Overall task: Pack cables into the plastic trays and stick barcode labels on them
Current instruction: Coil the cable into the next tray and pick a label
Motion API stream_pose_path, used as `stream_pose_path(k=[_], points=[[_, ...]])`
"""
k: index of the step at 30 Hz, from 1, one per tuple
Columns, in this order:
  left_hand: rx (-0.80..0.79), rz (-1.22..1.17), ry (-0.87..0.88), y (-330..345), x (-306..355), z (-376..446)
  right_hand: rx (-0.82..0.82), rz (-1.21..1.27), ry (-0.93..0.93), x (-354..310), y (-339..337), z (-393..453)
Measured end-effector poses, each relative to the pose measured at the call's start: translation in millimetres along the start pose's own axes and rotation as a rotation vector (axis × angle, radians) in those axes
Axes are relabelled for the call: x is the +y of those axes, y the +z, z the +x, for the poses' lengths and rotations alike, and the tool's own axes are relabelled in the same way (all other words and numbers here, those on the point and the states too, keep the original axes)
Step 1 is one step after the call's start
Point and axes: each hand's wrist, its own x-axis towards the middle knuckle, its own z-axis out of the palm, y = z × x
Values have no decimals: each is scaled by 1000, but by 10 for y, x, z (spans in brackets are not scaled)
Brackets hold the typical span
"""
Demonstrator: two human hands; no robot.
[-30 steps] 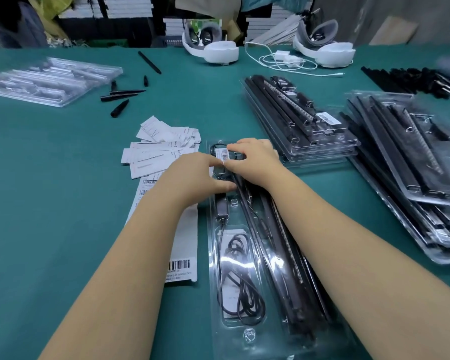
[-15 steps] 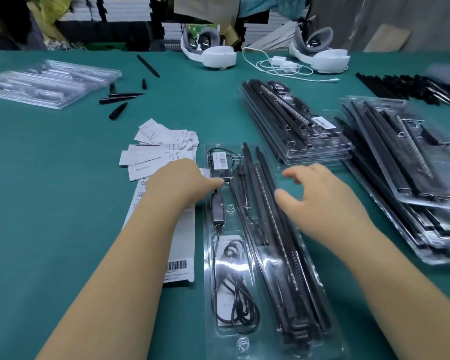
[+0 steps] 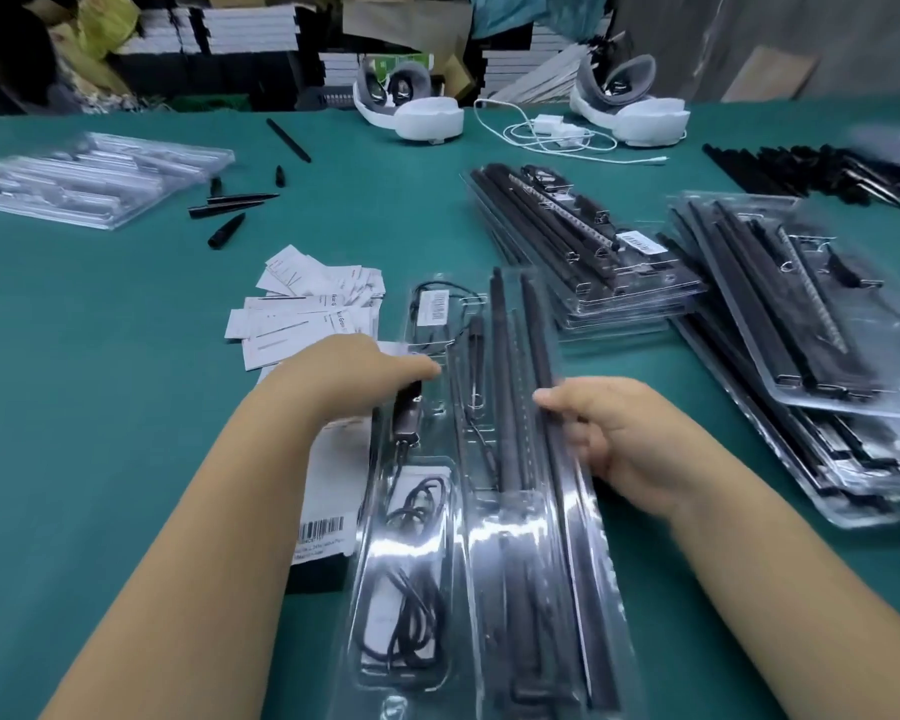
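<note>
Since the earlier frame, the right hand (image 3: 630, 439) now grips the tray's (image 3: 489, 537) right edge; the left hand (image 3: 354, 376) pinches its left edge.

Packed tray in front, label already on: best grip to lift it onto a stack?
Probably the two long side edges near mid-length, one hand from each side. The packed tray is long, narrow, thin clear plastic, so an end grip would likely let it sag. The left hand and right hand already sit at those edges, clear of the barcode label.
</note>
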Motion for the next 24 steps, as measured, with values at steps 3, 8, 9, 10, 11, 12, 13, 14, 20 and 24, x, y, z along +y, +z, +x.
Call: stream_pose_path(k=[3,8,9,10,11,12,13,14,20,24], points=[[-61,-180,42,-96,-65,-20,-70,65,44,6,23,-19],[-150,-665,103,-240,-168,-71,-194,94,-85,27,15,-40],[-197,-728,114,-258,-180,-81,-202,104,-117,40,7,-32],[-263,-742,145,-273,-204,-93,-201,129,-138,45,-1,-27],[-333,-719,191,-280,-235,-104,-189,169,-154,48,-9,-15],[-397,-701,234,-290,-267,-127,-162,223,-170,43,-10,-6],[-457,-705,271,-305,-301,-164,-129,280,-189,35,-11,3],[-518,-739,308,-321,-328,-195,-94,332,-208,20,-9,5],[-504,-1152,467,-278,-464,-306,66,443,-319,-7,-61,41],[-510,-1064,586,-345,-551,-216,63,465,-333,23,-23,50]])
